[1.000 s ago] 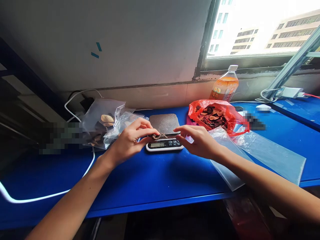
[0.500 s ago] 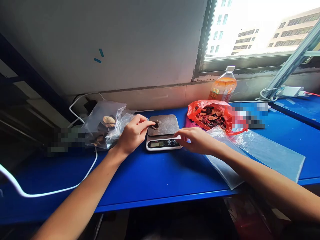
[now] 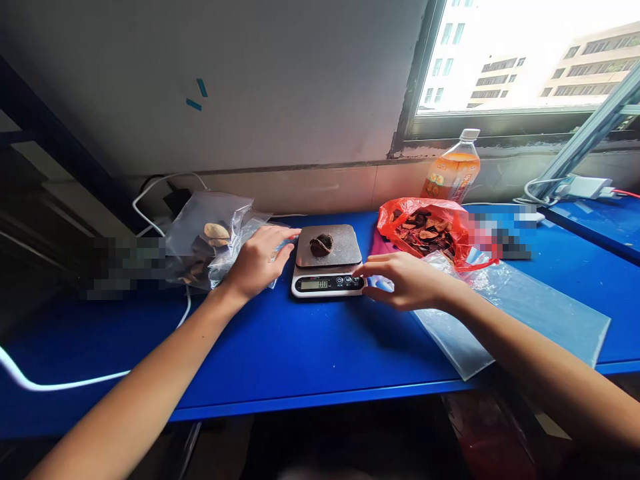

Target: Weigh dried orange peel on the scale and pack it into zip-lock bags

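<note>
A dark brown, curled dried piece (image 3: 321,245) rests on the metal plate of a white digital kitchen scale (image 3: 306,275), whose display seems to read 0.0. My left hand (image 3: 261,261) is beside the plate's left edge, thumb and fingers apart, holding nothing. At the scale's right front corner is my right hand (image 3: 397,277), its fingers apart and a fingertip at the rightmost button. Whether that fingertip presses the button I cannot tell.
A red plastic bag (image 3: 395,208) of dried slices stands behind my right hand, with an orange drink bottle (image 3: 454,175) behind it. Clear plastic bags (image 3: 555,313) lie at right; bags with dried pieces (image 3: 217,233) lie at left. A white cable (image 3: 75,385) crosses the blue table (image 3: 300,360).
My left hand has let go of the dried piece and drawn back to the left. The piece now sits free on the plate. My right hand stays by the buttons.
</note>
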Demonstrator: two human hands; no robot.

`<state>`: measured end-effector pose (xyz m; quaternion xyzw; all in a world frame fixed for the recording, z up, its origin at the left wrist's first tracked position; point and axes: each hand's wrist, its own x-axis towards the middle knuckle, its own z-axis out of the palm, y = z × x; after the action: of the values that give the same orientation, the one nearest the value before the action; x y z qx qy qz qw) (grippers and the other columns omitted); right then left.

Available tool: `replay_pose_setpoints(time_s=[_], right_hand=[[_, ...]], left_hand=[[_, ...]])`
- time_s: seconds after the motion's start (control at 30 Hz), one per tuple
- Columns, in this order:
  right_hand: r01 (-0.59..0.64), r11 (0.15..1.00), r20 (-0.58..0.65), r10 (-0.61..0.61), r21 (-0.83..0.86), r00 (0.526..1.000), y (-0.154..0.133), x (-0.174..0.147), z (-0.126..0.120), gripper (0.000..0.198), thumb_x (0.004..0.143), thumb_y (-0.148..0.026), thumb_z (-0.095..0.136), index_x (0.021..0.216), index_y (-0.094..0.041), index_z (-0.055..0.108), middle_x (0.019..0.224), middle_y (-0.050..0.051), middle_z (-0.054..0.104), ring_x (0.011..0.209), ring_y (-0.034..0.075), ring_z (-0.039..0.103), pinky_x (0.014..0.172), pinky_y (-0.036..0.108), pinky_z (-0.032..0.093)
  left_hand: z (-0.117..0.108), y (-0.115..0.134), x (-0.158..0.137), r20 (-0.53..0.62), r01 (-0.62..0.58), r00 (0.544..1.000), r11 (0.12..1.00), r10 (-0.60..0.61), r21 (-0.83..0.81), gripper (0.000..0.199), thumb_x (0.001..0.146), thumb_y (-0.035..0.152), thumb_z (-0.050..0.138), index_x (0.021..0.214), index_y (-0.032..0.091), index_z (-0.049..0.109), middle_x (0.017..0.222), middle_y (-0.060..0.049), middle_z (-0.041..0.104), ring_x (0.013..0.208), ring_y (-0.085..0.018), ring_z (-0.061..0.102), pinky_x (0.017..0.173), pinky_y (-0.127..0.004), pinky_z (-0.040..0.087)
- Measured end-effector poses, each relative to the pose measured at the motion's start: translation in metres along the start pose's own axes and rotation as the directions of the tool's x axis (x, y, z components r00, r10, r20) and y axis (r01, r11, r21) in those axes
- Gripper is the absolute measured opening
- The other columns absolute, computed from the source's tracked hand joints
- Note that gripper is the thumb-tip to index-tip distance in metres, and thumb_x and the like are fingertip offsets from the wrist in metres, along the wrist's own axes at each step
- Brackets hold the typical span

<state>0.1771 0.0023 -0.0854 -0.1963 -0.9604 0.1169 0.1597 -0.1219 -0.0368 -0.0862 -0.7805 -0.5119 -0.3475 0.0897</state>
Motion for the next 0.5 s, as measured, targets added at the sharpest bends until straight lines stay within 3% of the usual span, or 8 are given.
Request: replay_pose_setpoints(time_s=[0.17, 0.5], right_hand=[[-0.009, 0.999, 0.012, 0.009, -0.036, 1.000, 0.000, 0.000, 0.003, 0.017, 0.088, -0.022, 0.061, 0.102, -0.021, 0.069, 0.096, 0.006, 0.070, 0.081, 0.019, 0.066, 0.069, 0.029, 0.047], [-0.003, 0.998, -0.006, 0.003, -0.059, 1.000, 0.000, 0.002, 0.010, 0.015, 0.091, -0.022, 0.056, 0.100, -0.018, 0.067, 0.095, 0.006, 0.066, 0.077, 0.016, 0.063, 0.069, 0.027, 0.044]], left_hand=[[0.000, -0.002, -0.003, 0.066, 0.025, 0.998, 1.000, -0.024, -0.015, 0.025, 0.091, 0.028, 0.051, 0.099, 0.020, 0.073, 0.099, -0.007, 0.076, 0.096, -0.025, 0.068, 0.089, -0.038, 0.053], [-0.005, 0.009, -0.004, 0.127, 0.034, 0.991, 0.999, -0.033, -0.012, 0.031, 0.093, 0.032, 0.046, 0.101, 0.020, 0.073, 0.100, -0.005, 0.077, 0.093, -0.021, 0.069, 0.089, -0.033, 0.052]])
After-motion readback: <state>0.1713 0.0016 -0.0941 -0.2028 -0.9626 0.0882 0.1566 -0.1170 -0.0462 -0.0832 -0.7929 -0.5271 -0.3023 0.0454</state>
